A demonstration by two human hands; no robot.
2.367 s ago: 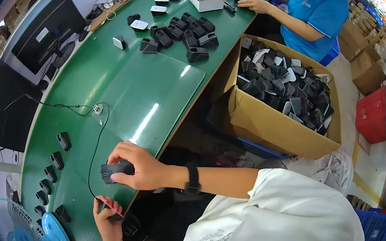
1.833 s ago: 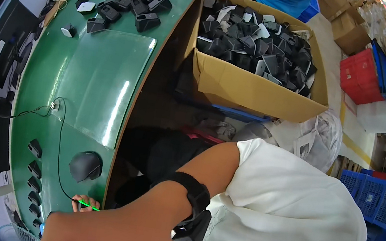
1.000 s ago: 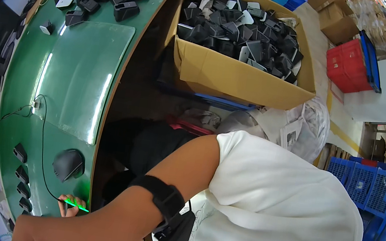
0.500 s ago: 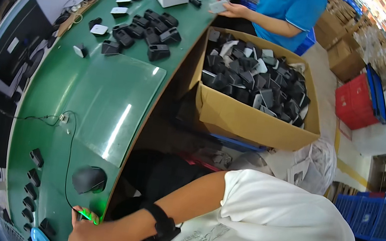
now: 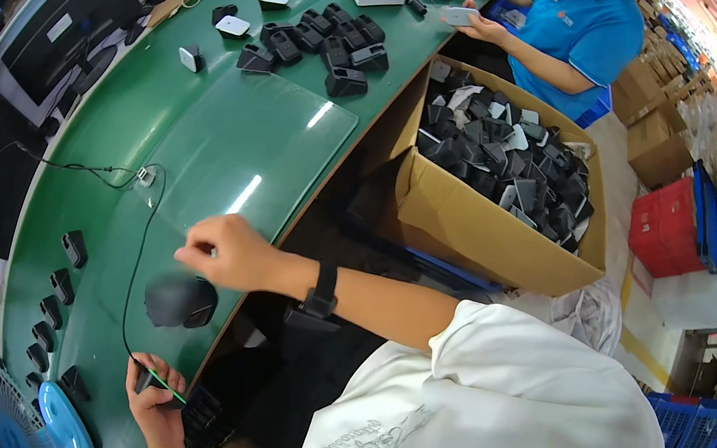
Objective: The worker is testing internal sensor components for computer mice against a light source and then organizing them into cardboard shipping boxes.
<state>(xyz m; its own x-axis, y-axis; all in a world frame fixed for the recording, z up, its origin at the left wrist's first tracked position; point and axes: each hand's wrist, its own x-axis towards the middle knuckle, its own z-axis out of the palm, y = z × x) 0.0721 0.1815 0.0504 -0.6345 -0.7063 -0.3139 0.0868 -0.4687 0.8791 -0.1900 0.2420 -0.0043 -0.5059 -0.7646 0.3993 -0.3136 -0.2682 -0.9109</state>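
**Left fingers [image 5: 176, 377] gripping a corded dark device [image 5: 147, 380] at the bench's near edge**

Head view: the device, its thin green strip [image 5: 168, 385] lit, sits in the left hand [image 5: 154, 416]. That hand comes up from the lower edge, thumb over one side and fingers wrapped round the other. A black cable [image 5: 135, 265] runs from it across the bench [image 5: 102, 232] to a small pale connector [image 5: 146, 176].

A slackened grip could let the device drop past the bench's edge, and a pull on the cable, which passes close to a rounded dark block [image 5: 173, 300], could jerk the plug loose. That block also lies near the edge; a careless sweep of the right hand [image 5: 229, 251] might knock it off.

The right forearm, banded in black, reaches in from the right, nearly level, the hand just beyond the block. Its fingers curl inward but blur; whether they are closed on anything, I cannot tell.
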